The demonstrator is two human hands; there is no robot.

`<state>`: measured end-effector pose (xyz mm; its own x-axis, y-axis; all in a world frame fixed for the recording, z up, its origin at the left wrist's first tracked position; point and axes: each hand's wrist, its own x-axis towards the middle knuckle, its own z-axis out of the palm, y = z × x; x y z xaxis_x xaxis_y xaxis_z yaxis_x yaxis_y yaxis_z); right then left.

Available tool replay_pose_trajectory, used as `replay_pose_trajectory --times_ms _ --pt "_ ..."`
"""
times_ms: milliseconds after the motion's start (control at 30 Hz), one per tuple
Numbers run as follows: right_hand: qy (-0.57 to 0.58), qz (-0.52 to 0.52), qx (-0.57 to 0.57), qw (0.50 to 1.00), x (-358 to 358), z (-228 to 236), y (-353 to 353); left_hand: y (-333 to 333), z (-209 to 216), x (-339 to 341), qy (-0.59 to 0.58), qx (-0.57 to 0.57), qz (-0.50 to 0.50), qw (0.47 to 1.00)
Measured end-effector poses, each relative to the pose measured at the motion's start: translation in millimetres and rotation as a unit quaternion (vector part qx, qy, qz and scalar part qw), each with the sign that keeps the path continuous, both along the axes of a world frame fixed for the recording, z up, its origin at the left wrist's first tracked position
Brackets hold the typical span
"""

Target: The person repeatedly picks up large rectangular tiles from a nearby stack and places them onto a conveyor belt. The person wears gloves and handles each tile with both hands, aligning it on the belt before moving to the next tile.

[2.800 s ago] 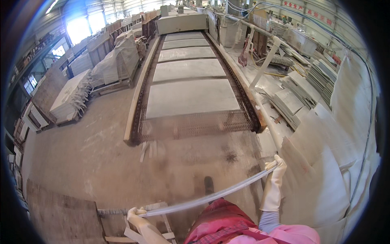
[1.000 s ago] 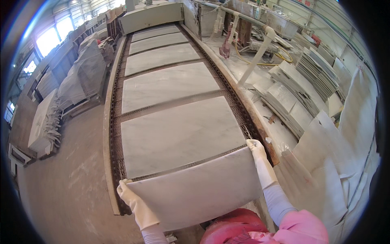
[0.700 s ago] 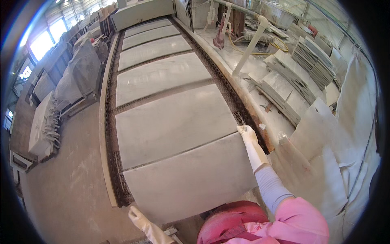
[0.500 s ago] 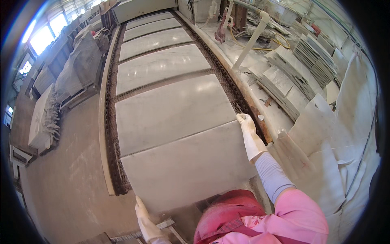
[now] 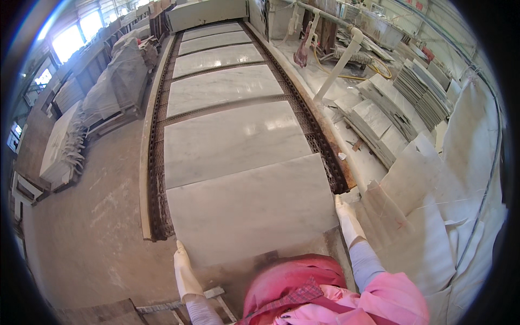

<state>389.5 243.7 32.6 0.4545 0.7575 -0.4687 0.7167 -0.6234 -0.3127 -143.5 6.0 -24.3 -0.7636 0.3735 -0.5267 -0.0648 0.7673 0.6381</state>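
A pale grey-white veined stone slab lies nearest me, across the near end of a chain conveyor. My left hand, in a cream glove, grips its left edge close to the near corner. On the opposite edge, my right hand, gloved alike, holds the slab with the fingers partly hidden at its side. The far edge of this slab meets or slightly overlaps a second slab; which of the two cannot be told.
Further slabs lie along the conveyor toward a pale machine housing. Leaning stone sheets and a pale pipe stand right. Wrapped stacks line the left side. A metal frame sits below my left hand.
My right hand has slid nearer along the slab's right edge. My left hand has come up against the left edge. The dark gap between the two nearest slabs has closed.
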Motion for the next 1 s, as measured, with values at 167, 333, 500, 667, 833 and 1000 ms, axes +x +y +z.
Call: replay_pose_trajectory --times_ms 167,333,500,667,833,1000 --pt "0.063 0.006 0.001 0.998 2 -26 -32 5 -12 -6 0.013 0.038 -0.044 0.998" --pt "0.107 -0.010 0.026 0.994 15 -41 -52 -4 -1 8 0.033 0.012 -0.001 0.999" --pt "0.125 -0.016 0.040 0.991 16 -47 -50 -20 4 14 0.058 -0.060 -0.023 0.996" --pt "0.139 -0.016 0.052 0.989 15 -52 -37 -27 -5 11 0.063 -0.095 -0.036 0.993" --pt "0.145 -0.019 0.065 0.987 15 -59 -27 -23 9 15 0.088 -0.099 -0.025 0.991" --pt "0.152 -0.031 0.081 0.985 18 -68 -20 -19 26 21 0.071 -0.120 -0.024 0.990"
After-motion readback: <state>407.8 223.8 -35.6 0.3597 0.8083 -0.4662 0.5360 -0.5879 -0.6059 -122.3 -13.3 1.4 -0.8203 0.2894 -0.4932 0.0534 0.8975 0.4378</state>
